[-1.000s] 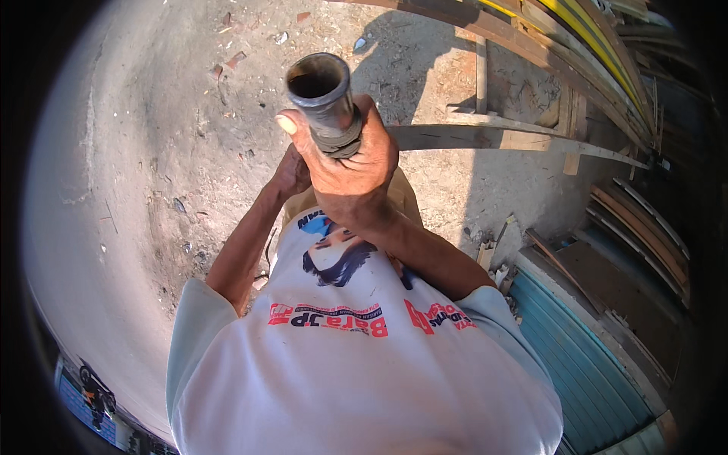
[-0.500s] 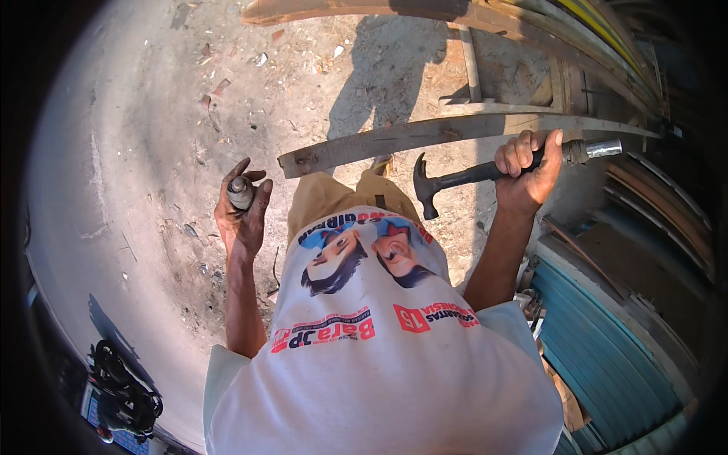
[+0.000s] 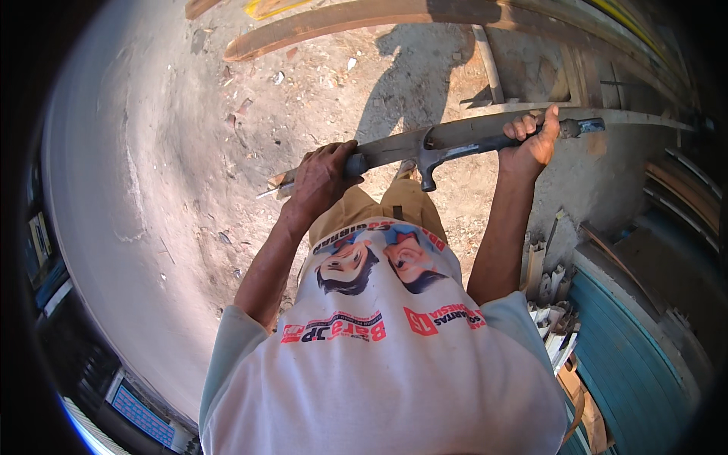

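We see print chiefly on the front of the white shirt (image 3: 379, 394). Across its middle, on the left, stands a block of large red and dark blue lettering (image 3: 334, 330), with finer lines of type just beside it. To the right, we find a red box (image 3: 421, 321) bearing a pale numeral, next to stacked red and dark words (image 3: 459, 318). More bold letters (image 3: 334, 240), dark ones, curve near the hem. On the hammer (image 3: 462, 151), a pale streak marks the handle; we cannot tell whether it is lettering.
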The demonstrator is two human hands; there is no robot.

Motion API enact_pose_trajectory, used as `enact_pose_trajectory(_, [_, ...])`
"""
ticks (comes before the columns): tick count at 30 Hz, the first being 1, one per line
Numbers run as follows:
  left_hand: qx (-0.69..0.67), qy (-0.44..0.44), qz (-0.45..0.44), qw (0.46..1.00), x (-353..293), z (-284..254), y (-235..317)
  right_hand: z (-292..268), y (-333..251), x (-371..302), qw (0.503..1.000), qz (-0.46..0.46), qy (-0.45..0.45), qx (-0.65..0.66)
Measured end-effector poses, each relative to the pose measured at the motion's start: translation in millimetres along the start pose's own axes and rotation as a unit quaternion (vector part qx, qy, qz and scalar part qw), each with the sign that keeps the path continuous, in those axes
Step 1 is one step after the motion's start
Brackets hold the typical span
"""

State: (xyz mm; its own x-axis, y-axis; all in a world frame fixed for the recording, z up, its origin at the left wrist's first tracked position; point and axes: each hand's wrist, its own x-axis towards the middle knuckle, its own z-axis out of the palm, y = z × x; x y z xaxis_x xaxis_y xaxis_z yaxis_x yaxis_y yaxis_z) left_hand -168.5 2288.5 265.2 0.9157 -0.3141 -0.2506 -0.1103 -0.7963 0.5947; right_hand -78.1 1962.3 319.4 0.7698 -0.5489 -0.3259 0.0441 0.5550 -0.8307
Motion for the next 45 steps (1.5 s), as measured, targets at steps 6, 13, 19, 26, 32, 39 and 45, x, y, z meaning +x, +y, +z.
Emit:
enact_pose_trajectory(6, [0.035, 0.078, 0.029, 0.996, 3.1, 22.3, -3.8, 58.8, 3.8, -55.5, 0.983, -0.133, -0.011, -0.128])
enact_pose_trajectory(13, [0.045, 0.075, 0.023, 0.996, 7.6, 31.1, 2.1, 108.7, 46.7, -97.8, 0.899, -0.229, -0.085, -0.362])
enact_pose_trajectory(19, [0.035, 0.052, 0.005, 0.998, 3.5, 22.3, 4.7, 127.0, 45.2, -99.7, 0.826, -0.176, -0.25, -0.474])
enact_pose_trajectory(26, [-0.091, 0.148, -0.016, 0.985, -5.5, -6.2, 29.3, 27.1, -50.6, -69.9, 0.847, -0.027, -0.334, -0.412])
enact_pose_trajectory(32, [-0.121, 0.011, 0.109, 0.987, 27.7, -5.5, 152.0, -46.9, -65.8, -81.1, 0.771, -0.033, -0.462, -0.437])
enact_pose_trajectory(39, [-0.095, -0.105, 0.155, 0.978, 82.7, 57.5, 249.8, -125.3, -113.3, -40.3, 0.861, -0.041, -0.32, -0.393])
enact_pose_trajectory(45, [-0.102, -0.141, 0.245, 0.954, 136.5, 62.6, 288.4, -192.2, -145.1, -13.2, 0.873, -0.109, -0.173, -0.443])
